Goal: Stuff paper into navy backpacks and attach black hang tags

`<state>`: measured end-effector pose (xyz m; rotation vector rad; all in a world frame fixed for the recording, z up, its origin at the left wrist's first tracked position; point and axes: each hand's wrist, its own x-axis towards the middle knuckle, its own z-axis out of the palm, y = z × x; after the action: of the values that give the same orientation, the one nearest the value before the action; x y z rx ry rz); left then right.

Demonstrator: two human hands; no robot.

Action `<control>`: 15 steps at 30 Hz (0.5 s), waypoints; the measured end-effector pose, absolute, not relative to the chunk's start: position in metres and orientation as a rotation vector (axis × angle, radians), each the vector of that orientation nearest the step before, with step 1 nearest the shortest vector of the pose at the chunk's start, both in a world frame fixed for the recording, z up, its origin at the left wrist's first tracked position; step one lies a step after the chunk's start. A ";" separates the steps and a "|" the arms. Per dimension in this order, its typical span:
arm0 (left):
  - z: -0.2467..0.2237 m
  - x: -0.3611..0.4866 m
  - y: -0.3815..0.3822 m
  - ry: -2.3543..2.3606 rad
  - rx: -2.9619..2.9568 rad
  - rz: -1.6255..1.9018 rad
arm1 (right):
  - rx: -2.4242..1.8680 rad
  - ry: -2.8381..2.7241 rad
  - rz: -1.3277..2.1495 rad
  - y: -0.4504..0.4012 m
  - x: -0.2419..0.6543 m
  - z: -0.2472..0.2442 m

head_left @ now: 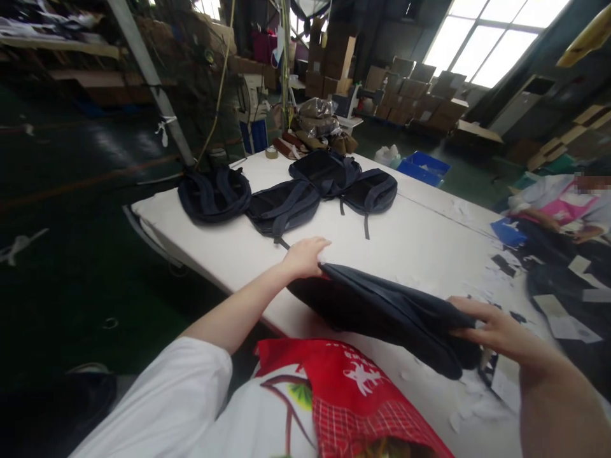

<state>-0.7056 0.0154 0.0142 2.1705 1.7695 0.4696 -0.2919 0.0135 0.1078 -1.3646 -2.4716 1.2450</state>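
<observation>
A dark navy fabric bag (382, 305) is held tilted above the near edge of the white table (420, 248). My left hand (305, 256) grips its upper left corner, fingers wrapped over the edge. At the other end, my right hand (491, 327) pinches the bag between thumb and fingers. Beyond them lie several dark backpacks with straps: one at the far left (214, 194), one in the middle (285, 207), one behind it (324, 172) and one to the right (371, 192).
A roll of tape (272, 152) and plastic-wrapped bundles (317, 117) sit at the table's far end. Blue bin (424, 168) stands beyond the table. On the right, a person in a pink apron (568, 207) handles dark fabric. A metal pole (153, 83) rises at the left.
</observation>
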 end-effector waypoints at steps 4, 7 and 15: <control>0.022 -0.711 0.013 1.352 2.164 0.109 | -1.444 -2.420 1.122 0.023 -0.283 0.108; 0.021 -0.709 0.011 1.224 2.080 0.154 | -1.635 -2.242 0.921 0.032 -0.276 0.103; 0.013 -0.698 0.016 1.033 1.751 0.256 | -1.955 -1.916 0.649 0.037 -0.297 0.100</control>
<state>-0.6981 0.0162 0.0126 1.7507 1.0335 0.2559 -0.2974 0.0373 0.1003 -1.9552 -1.9159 0.6487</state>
